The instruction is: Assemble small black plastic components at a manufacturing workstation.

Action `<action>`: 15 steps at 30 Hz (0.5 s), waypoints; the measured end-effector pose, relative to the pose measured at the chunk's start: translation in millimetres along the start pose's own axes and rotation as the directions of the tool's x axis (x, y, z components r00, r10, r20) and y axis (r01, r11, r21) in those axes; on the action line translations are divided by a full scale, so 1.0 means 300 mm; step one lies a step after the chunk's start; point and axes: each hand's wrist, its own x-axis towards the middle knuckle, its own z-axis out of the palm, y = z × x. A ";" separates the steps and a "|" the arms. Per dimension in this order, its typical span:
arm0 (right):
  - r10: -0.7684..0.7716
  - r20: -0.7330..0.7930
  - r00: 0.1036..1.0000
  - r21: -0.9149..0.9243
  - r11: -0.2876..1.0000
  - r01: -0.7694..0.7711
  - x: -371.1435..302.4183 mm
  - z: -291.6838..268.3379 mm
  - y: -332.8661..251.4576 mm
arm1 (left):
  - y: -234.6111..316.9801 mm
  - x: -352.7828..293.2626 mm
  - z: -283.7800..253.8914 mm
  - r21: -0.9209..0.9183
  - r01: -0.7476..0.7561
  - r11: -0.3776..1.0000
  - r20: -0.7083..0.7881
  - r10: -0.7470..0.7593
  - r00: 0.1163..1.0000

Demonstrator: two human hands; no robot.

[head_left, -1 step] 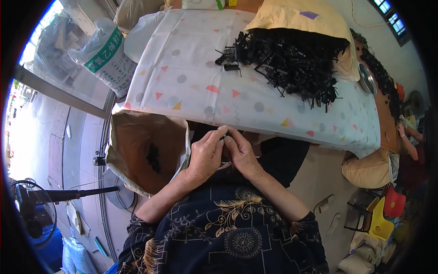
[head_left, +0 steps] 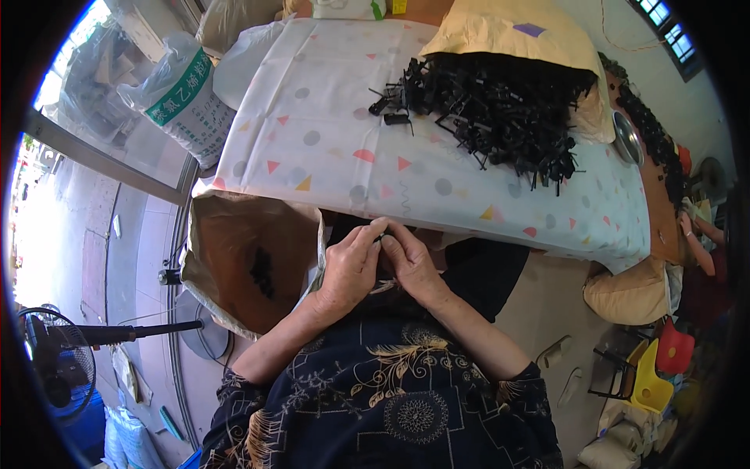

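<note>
My left hand [head_left: 351,262] and my right hand [head_left: 414,266] meet just in front of the table's near edge. Their thumbs and fingertips pinch together around a small black piece [head_left: 381,237], mostly covered by the fingers, so its exact shape cannot be made out. To the left of my left hand stands an open brown-lined sack [head_left: 226,227] with a few black parts [head_left: 262,272] at its bottom. On the table, a heap of black plastic parts with thin stems [head_left: 500,109] spills from the mouth of a tan paper sack [head_left: 508,31].
A patterned white cloth [head_left: 328,117] covers the table. A metal bowl [head_left: 626,138] sits at its right edge. A printed white sack [head_left: 187,102] stands at the left, with a fan [head_left: 58,356] below it. Another person's arm [head_left: 698,246] shows at far right, near a yellow chair [head_left: 647,379].
</note>
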 end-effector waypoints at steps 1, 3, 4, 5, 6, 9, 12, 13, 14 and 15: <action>-0.006 -0.012 1.000 -0.135 0.991 0.004 0.017 -0.001 0.004 | -0.010 -0.001 -0.002 -0.002 -0.014 1.000 -0.033 0.014 0.999; -0.114 0.051 0.992 -0.420 0.899 0.125 0.046 -0.008 -0.007 | -0.018 -0.006 -0.036 -0.002 0.041 0.999 -0.022 -0.041 0.999; -0.192 0.136 0.972 -0.652 0.721 0.234 0.068 -0.010 -0.024 | -0.024 -0.008 -0.058 0.002 0.105 0.995 -0.003 -0.105 0.995; -0.122 0.228 0.966 -0.653 0.717 0.245 0.096 -0.012 -0.057 | -0.037 -0.014 -0.089 0.000 0.109 0.994 0.001 -0.109 0.994; -0.124 0.231 0.965 -0.656 0.713 0.248 0.120 -0.016 -0.104 | -0.056 -0.030 -0.122 -0.003 0.106 0.994 -0.004 -0.106 0.994; -0.347 0.104 0.932 -0.909 0.346 0.231 0.239 -0.082 -0.189 | -0.149 -0.090 -0.252 0.132 0.232 0.964 -0.133 -0.215 0.968; -0.474 0.113 0.873 -0.993 -0.032 0.111 0.391 -0.183 -0.222 | -0.296 -0.193 -0.386 0.346 0.287 0.893 -0.090 -0.273 0.958; -0.476 0.118 0.872 -0.993 -0.035 0.115 0.437 -0.216 -0.214 | -0.318 -0.209 -0.403 0.480 0.319 0.817 -0.050 -0.337 0.940; -0.461 0.177 0.870 -0.984 -0.097 0.149 0.474 -0.253 -0.199 | -0.317 -0.199 -0.396 0.474 0.314 0.823 -0.048 -0.332 0.942; -0.443 0.234 0.865 -0.970 -0.160 0.180 0.493 -0.298 -0.186 | -0.308 -0.183 -0.383 0.539 0.231 0.810 -0.083 -0.222 0.972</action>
